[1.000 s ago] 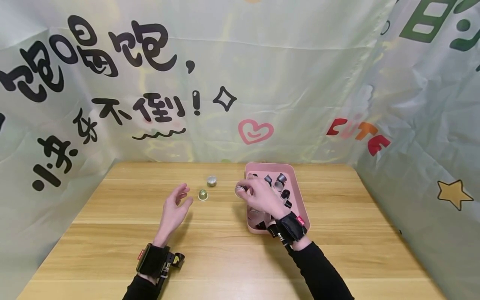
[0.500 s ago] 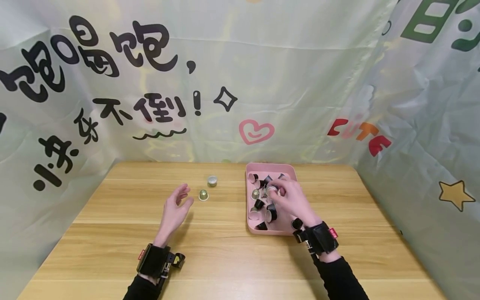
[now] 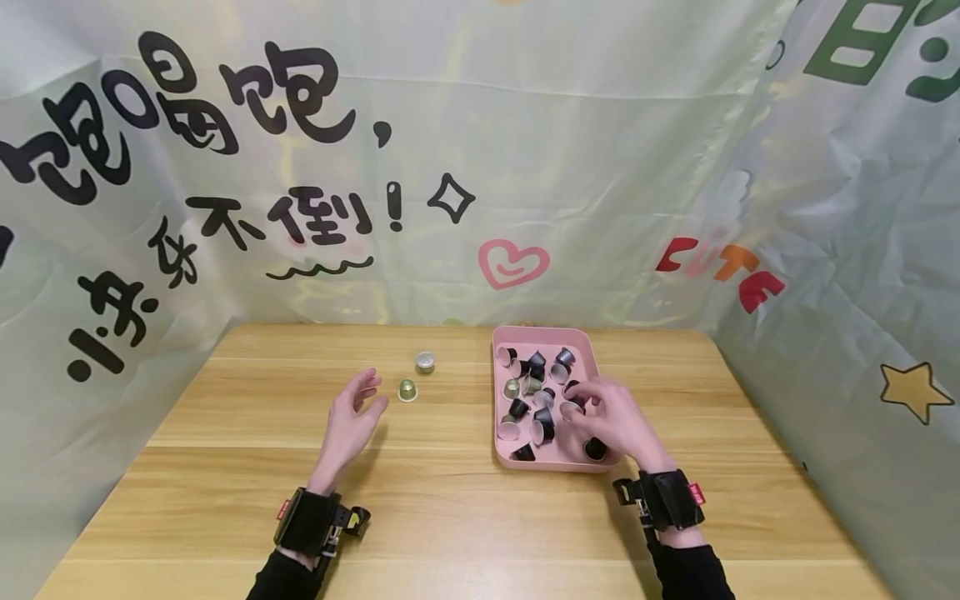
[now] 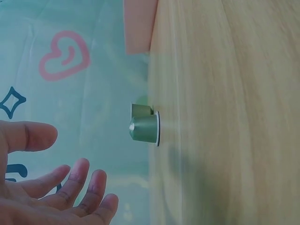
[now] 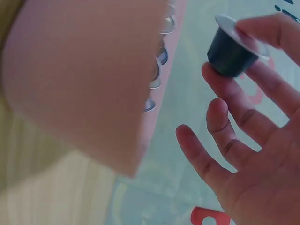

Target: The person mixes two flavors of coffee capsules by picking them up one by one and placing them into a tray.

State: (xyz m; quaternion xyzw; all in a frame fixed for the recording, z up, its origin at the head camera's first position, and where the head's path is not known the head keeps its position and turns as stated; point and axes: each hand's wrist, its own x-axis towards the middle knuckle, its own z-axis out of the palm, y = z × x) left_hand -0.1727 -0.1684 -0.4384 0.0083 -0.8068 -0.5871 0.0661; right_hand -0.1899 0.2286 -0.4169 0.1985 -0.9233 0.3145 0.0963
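Observation:
My right hand (image 3: 617,421) is over the right side of the pink tray (image 3: 551,466). It pinches a dark coffee capsule (image 5: 232,54) between thumb and fingers, the thumb on the capsule's pale lid. My left hand (image 3: 354,421) hovers over the table left of the tray, fingers spread and relaxed, with nothing in it. Just beyond its fingertips a green capsule (image 3: 407,390) stands lid-down on the table. Behind that sits another capsule (image 3: 425,362) with its silver lid up, partly hidden by the green one in the left wrist view.
Several black, dark blue and green capsules lie jumbled in the tray, among them a black capsule (image 3: 595,449) at its front right corner. Printed cloth (image 3: 600,167) hangs along the back and sides of the wooden table (image 3: 450,517).
My right hand has moved from the tray's left edge across to its right side and nearer to me, still pinching a capsule. My left hand has stayed in place.

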